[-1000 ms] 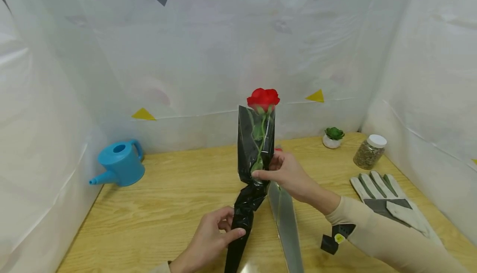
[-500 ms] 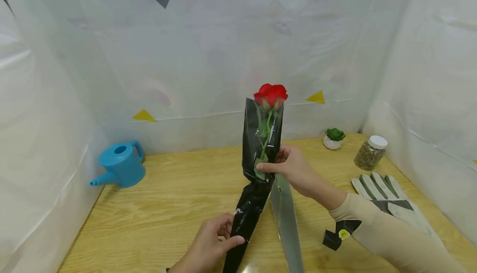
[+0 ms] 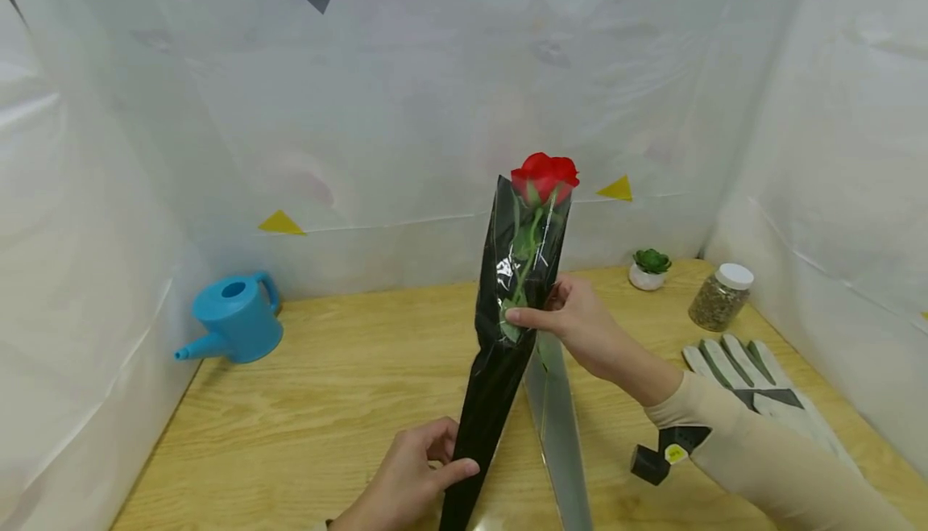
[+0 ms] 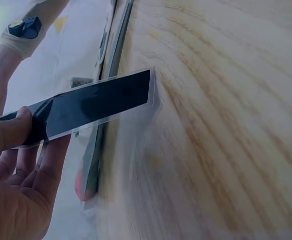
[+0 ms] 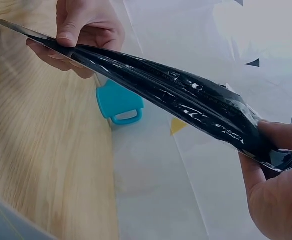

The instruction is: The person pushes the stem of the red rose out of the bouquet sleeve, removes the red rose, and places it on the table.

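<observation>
A red rose (image 3: 545, 177) stands in a black and clear flower sleeve (image 3: 489, 402), tilted with its bloom up and to the right. My right hand (image 3: 580, 325) pinches the sleeve just below the flower, thumb over the leaves at the front. Lower down, my left hand (image 3: 413, 470) grips the narrow black end between thumb and fingers. In the left wrist view the flat tip of the sleeve (image 4: 95, 102) sticks out past the thumb, over the table. Behind it lies another long sleeve (image 3: 558, 426), grey on the side that shows.
A blue watering can (image 3: 239, 325) stands at the left of the wooden table (image 3: 326, 378). To the right are a small potted succulent (image 3: 648, 267), a white-lidded jar (image 3: 719, 299) and a work glove (image 3: 754, 378). White sheeting (image 3: 391, 112) hangs around the back and sides.
The right hand has moved slightly up and to the right with the bloom end. Crumpled and twisted before, the sleeve's lower part is now straighter and smoother. The left hand stays low.
</observation>
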### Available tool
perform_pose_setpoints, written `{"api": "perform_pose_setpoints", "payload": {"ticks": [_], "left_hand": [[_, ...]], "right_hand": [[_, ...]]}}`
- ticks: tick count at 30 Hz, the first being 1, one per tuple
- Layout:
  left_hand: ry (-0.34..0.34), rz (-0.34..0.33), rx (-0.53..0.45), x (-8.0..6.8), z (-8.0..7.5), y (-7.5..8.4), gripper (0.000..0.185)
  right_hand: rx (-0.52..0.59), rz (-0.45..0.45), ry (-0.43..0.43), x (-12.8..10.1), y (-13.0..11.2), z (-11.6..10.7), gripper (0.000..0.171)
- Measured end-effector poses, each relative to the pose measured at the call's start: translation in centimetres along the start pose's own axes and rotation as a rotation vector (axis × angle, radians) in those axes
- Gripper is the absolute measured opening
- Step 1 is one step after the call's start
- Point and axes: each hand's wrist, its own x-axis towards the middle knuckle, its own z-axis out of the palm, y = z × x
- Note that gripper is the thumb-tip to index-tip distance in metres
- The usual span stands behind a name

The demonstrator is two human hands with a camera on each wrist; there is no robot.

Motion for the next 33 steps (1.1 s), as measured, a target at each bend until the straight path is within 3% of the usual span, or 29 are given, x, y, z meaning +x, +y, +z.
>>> {"api": "perform_pose_setpoints", "payload": {"ticks": [8, 18, 28, 33], "left_hand": [[0.014, -0.035, -0.022, 0.1, -0.2, 0.3, 0.019], [0.017, -0.068, -0.077, 0.0, -0.2, 0.5, 0.014], [0.049, -0.087, -0.082, 0.4, 0.0, 1.2, 0.017], [0.054, -0.093, -0.089, 0.6, 0.1, 1.6, 0.018]], "right_hand": [[-0.011, -0.005, -0.001, -0.1, -0.2, -0.2, 0.043], [-0.045, -0.095, -0.015, -0.7, 0.5, 0.4, 0.042], [-0.078, -0.089, 0.0, -0.8, 1.7, 1.3, 0.048], [-0.091, -0.085, -0.001, -1.0, 2.2, 1.9, 0.043]]}}
